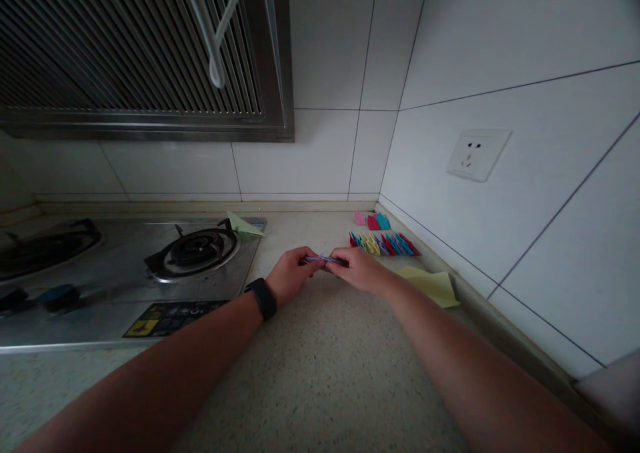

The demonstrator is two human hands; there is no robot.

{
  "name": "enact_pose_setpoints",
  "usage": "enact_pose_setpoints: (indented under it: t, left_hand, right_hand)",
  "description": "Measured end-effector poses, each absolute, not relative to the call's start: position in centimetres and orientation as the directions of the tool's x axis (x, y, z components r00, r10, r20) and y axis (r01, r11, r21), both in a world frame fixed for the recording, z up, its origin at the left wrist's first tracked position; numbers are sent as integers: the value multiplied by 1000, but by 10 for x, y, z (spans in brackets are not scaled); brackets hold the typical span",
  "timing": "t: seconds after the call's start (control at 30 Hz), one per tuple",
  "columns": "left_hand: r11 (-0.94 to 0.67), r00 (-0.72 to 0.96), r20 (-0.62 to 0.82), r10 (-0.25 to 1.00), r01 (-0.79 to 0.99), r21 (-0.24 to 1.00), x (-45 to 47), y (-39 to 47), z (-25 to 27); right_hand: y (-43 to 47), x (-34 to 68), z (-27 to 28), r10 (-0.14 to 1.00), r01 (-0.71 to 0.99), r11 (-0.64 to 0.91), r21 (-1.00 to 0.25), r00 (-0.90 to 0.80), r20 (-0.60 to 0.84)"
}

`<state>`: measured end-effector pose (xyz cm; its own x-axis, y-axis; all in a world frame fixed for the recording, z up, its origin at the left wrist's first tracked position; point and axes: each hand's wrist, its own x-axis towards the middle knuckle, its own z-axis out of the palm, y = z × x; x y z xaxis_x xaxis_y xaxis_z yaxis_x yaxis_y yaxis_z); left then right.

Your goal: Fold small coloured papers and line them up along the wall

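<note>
A small folded piece of purple paper (325, 259) is held between both hands, just above the speckled countertop (320, 359). My left hand (294, 273) pinches its left end, thumb toward me. My right hand (357, 268) grips the right end in the same way. The fingers hide much of the paper, so its full shape cannot be made out. Beyond my right hand stands a row of small folded paper pieces (385, 243) in red, yellow, purple and blue. Behind that row lie a pink folded piece (359, 218), a red one (373, 222) and a blue one (383, 221).
A yellow paper sheet (430, 285) lies by the right wall, partly behind my right forearm. At left is a gas stove (120, 253) with a pale green folded paper (243, 225) at its back right corner. A range hood (150, 123) hangs above; a socket (479, 155) is on the right wall.
</note>
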<state>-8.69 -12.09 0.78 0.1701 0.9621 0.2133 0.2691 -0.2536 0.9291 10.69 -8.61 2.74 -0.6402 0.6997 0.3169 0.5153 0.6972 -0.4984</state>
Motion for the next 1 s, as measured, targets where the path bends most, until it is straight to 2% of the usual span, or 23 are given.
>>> enact_pose_setpoints:
  t: [0.1,0.37,0.5,0.67,0.8,1.0]
  left_hand:
    - [-249,177,214,961,207,946,-86,-121,7]
    - [-287,223,256,940,118,951,-82,-121,5]
    - [-336,215,296,931,177,925,-81,-122,6]
    - [-275,266,212,940,229,934,-81,-130,16]
    - [-238,283,159,946,272,932,-80,-134,20]
    - [-271,325,181,928,255,928,-81,-132,16]
  right_hand:
    - [-86,108,30,706,498,697,-516,-600,375]
    - [-88,105,32,738,439,660,-610,-531,416]
    - [-88,103,33,730,406,664,-628,-536,425]
    - [-87,102,34,712,371,687,-625,-517,476]
    - [-87,103,36,725,374,671,-641,-514,459]
    - [-85,102,29,757,354,591,-725,-553,347]
